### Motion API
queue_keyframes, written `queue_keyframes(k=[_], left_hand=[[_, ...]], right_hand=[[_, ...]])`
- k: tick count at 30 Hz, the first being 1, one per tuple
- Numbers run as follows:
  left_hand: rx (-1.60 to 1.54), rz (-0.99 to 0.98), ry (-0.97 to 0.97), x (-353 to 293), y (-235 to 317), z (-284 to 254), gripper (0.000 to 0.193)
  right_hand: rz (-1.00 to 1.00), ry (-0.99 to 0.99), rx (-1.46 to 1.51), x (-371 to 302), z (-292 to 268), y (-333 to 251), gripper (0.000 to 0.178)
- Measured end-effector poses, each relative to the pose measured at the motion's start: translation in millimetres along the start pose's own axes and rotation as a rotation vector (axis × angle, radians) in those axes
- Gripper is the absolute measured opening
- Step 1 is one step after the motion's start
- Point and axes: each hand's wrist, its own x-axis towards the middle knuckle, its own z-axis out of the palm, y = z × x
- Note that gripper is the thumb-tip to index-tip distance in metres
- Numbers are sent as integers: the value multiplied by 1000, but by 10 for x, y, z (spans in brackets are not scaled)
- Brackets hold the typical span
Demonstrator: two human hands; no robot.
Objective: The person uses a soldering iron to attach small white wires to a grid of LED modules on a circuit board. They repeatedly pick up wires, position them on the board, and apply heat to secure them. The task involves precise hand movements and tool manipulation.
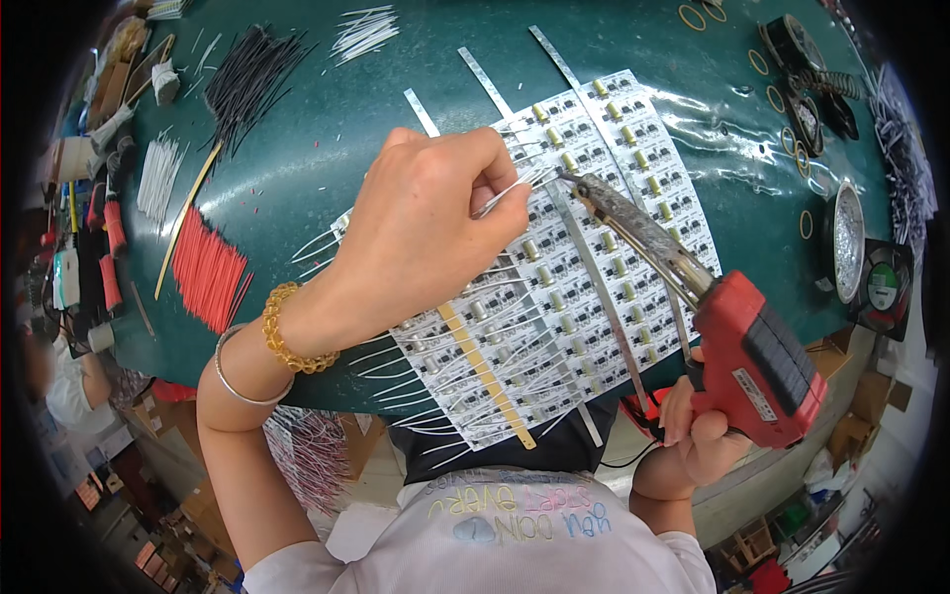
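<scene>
While the left hand pinches white wires and the right hand grips the red soldering gun above the circuit-board panel on the green bench, tremor could scorch adjacent yellow components.

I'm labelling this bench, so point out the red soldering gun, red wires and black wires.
Red soldering gun point(734, 342), head view: on its housing.
Red wires point(210, 269), head view: middle of the bundle.
Black wires point(251, 91), head view: bundle's middle.
</scene>
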Motion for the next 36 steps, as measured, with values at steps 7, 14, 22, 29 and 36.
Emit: queue_keyframes(k=[7,14,22,29,36], left_hand=[[-19,3,15,-2,-11,16,16],[-13,4,7,4,-11,16,16],[-90,58,100,-3,-17,2,15],[-21,108,-45,-16,-29,-19,14],[-66,100,-70,3,-33,-15,15]], right_hand=[[-25,-3,-71,-9,-76,63,76],[-15,-11,151,56,73,-79,79],[-33,0,156,44,58,-101,78],[-58,-25,165,-17,-6,-47,77],[-21,-17,191,-8,29,-60,69]])
